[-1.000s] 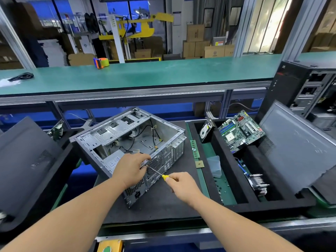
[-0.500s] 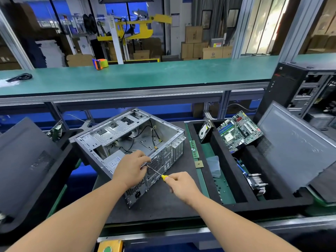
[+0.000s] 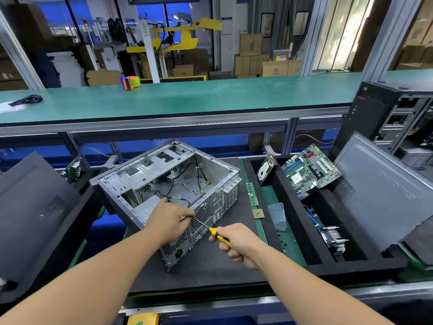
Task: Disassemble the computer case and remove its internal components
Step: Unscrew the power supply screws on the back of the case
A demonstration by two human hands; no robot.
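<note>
Unscrewing the case's rear panel
Right hand [image 3: 236,242] grips the screwdriver [image 3: 219,238]; left hand [image 3: 167,220] pinches its shaft against the case [image 3: 168,184] (keep the tip square).

We grip the screwdriver [image 3: 219,236] in our right hand [image 3: 236,245], its shaft reaching left to our left hand [image 3: 167,219], which rests on the rear wall of the computer case [image 3: 168,184] lying open on the mat [image 3: 210,266]. Right of the grip sit a memory stick [image 3: 251,194], then a tray [image 3: 302,240] holding a hard drive [image 3: 264,171], motherboard [image 3: 310,170] and heatsink [image 3: 334,239]. Behind runs the conveyor [image 3: 187,99].
</note>
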